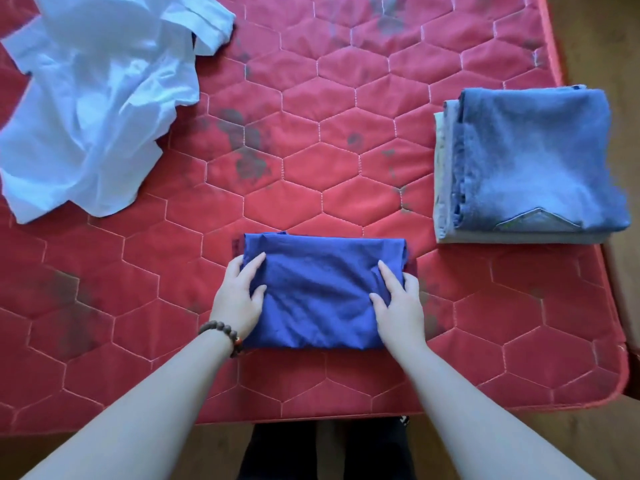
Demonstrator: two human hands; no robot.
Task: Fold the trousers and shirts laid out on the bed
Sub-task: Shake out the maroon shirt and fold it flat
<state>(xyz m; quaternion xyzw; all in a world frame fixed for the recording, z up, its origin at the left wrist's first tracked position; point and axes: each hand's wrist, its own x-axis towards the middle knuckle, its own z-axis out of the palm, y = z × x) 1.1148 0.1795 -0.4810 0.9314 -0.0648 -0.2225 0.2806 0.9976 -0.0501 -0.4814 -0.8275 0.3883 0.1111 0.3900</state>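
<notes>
Left hand (239, 299) and right hand (398, 303) lie flat, fingers spread, pressing the folded blue shirt (318, 292) at lower centre of the bed (346, 98).

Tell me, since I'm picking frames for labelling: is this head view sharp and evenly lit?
Head view: soft daylight, no glare or hard shadows; the white shirt looks slightly washed out; the folded jeans are blurry at their edges; the blue garment and both hands are sharper; the mattress edge bows from the wide lens.

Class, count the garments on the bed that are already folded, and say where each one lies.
2 clearly: the blue garment under both hands at the near edge, and the denim trousers on the right. Paler layers beneath the denim may be more.
</notes>
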